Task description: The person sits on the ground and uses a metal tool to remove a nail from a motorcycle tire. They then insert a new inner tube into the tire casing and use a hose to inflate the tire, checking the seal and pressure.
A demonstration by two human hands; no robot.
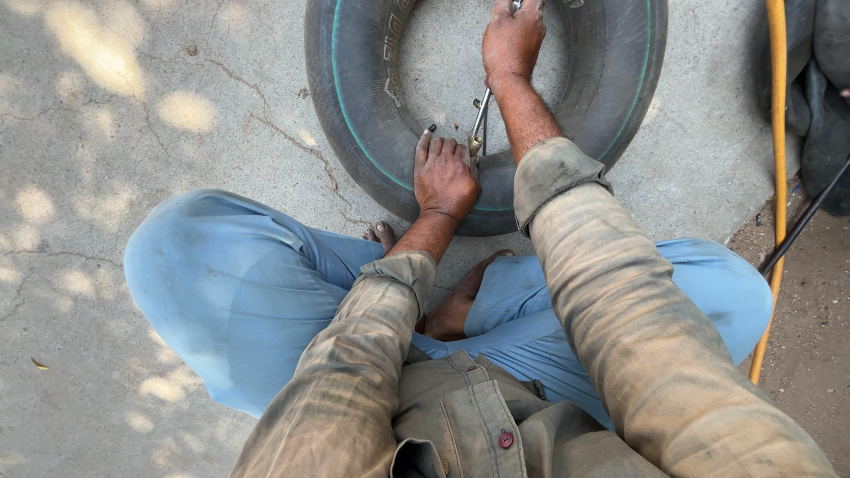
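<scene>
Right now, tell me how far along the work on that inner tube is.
Looks done: the black inner tube lies plump on the concrete, apparently holding air. In hand: the left hand presses the tube beside its brass valve, and the right hand holds a thin metal tool reaching down to it. What is left cannot be told.

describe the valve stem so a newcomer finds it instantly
Start at the big black inner tube lying on the concrete. On its near inner edge, by the left hand, a short brass valve stem stands up. It is the only brass-coloured part, joined to a thin metal rod.
</scene>
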